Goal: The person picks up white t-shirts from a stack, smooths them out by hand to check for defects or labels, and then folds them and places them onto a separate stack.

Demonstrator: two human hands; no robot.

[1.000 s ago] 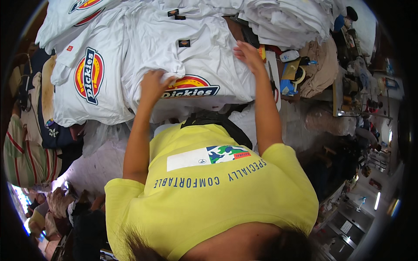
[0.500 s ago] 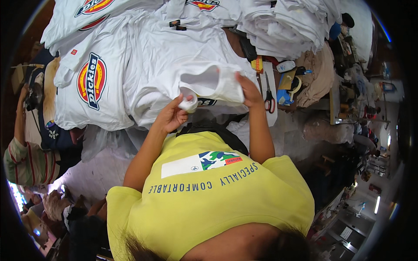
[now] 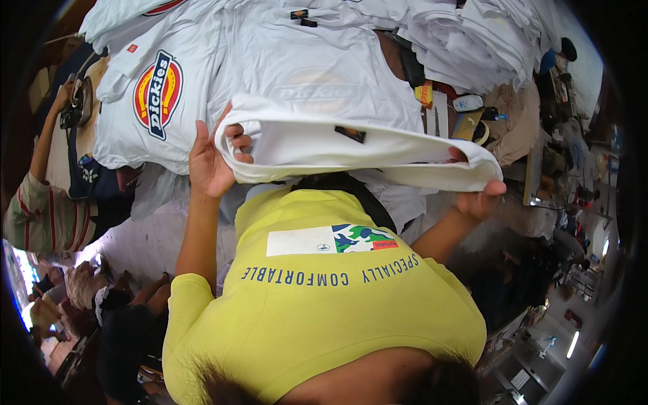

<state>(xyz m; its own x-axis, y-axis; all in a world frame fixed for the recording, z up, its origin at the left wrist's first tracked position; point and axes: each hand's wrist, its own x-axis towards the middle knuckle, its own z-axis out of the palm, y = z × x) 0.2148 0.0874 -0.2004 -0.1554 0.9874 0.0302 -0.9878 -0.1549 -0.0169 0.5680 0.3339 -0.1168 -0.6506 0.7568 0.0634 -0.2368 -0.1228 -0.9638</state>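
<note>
A white T-shirt [image 3: 304, 138] is stretched sideways between my two hands above the table's near edge, its opening spread into a long, wide loop. A small dark label shows on the inside cloth. My left hand [image 3: 210, 169] grips the loop's left end, its fingers inside the opening and the thumb outside. At the other end my right hand [image 3: 478, 201] holds the cloth, with fingertips showing inside the loop and the rest partly hidden by the fabric. Beyond it lies another white T-shirt [image 3: 115, 142] with a large red, yellow and blue print.
A tall pile of white shirts [image 3: 479, 40] stands far right. Near it are a roll of tape [image 3: 481, 133], a white rounded object [image 3: 468, 102] and scissors partly hidden by my shirt. At the left, another person's hand [image 3: 65, 93] holds a dark iron-like tool [image 3: 79, 108].
My hands have moved apart, the left to the left and the right to the right and nearer me. The bunched T-shirt is now pulled wide. The whole view has shifted slightly.
</note>
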